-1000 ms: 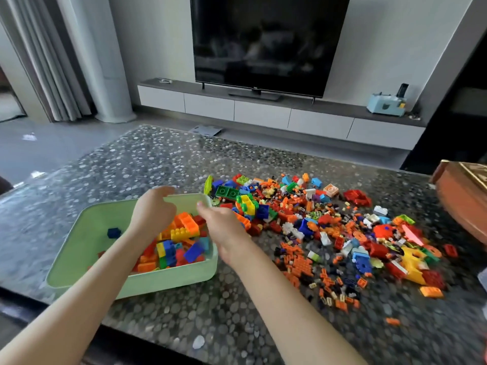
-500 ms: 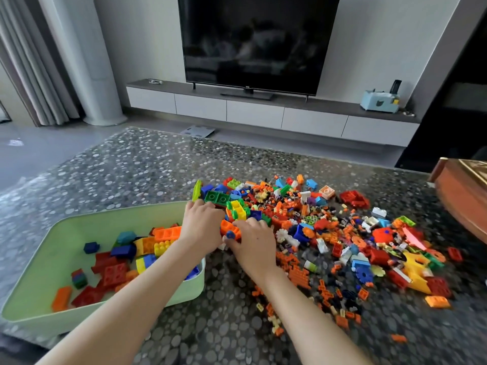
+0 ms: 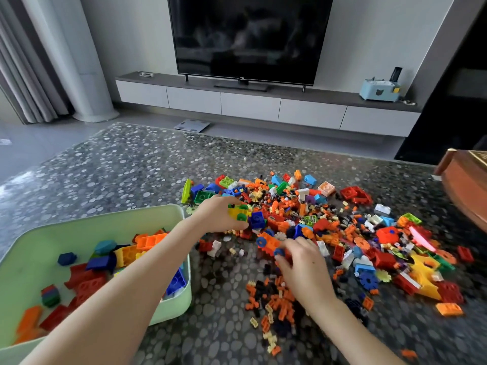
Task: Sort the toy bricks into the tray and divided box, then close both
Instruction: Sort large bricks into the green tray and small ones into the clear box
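A big heap of mixed toy bricks (image 3: 329, 227) covers the right half of the pebble-patterned table. The pale green tray (image 3: 126, 217) stands at the front left and holds several large red, orange, blue and yellow bricks. My left hand (image 3: 218, 214) is at the heap's left edge, fingers curled round a yellow brick with green parts (image 3: 238, 213). My right hand (image 3: 303, 262) lies lower on the heap and pinches an orange piece with blue wheels (image 3: 268, 243). No divided box is in view.
A brown wooden object (image 3: 466, 185) sits at the table's right edge. Small orange bricks (image 3: 274, 304) are scattered near the front. Beyond the table are a TV (image 3: 247, 38) on a low cabinet and a scale on the floor.
Both hands left the tray and moved right into the heap. The left hand has taken hold of a yellow brick, the right an orange wheeled piece. The view shifted left.
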Motion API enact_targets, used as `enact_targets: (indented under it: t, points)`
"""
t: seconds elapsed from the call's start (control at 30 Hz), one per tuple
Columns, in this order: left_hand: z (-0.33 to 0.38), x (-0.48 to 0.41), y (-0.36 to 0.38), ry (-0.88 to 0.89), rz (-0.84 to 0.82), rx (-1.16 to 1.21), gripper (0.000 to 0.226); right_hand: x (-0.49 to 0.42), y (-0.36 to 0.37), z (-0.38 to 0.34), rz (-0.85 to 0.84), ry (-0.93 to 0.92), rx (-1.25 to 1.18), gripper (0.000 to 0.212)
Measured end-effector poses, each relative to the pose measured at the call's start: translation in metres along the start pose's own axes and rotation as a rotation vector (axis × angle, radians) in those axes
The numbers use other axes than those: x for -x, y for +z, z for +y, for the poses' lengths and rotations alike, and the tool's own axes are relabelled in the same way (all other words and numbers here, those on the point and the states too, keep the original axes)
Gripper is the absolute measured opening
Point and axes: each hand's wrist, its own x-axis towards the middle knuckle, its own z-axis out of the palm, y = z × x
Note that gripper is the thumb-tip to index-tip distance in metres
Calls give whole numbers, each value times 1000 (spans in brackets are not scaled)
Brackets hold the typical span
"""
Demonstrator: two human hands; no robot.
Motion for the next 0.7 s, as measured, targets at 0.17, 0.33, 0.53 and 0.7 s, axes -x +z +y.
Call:
enact_targets:
  t: [0.17,0.33,0.53,0.7]
  points:
    - [14,10,12,-26,107,-17,69,5,-42,7,-56,244,-322,8]
    - [28,26,-4,-216,39,724,47,-3,-70,11,-159,994,-1382,18]
    - [28,45,-18,-407,-285,1310,42,-1,-73,14,-235,1287,-1931,37]
    - [14,74,-38,-323,-31,1054,44,9,-79,-27,-323,997,-1725,19]
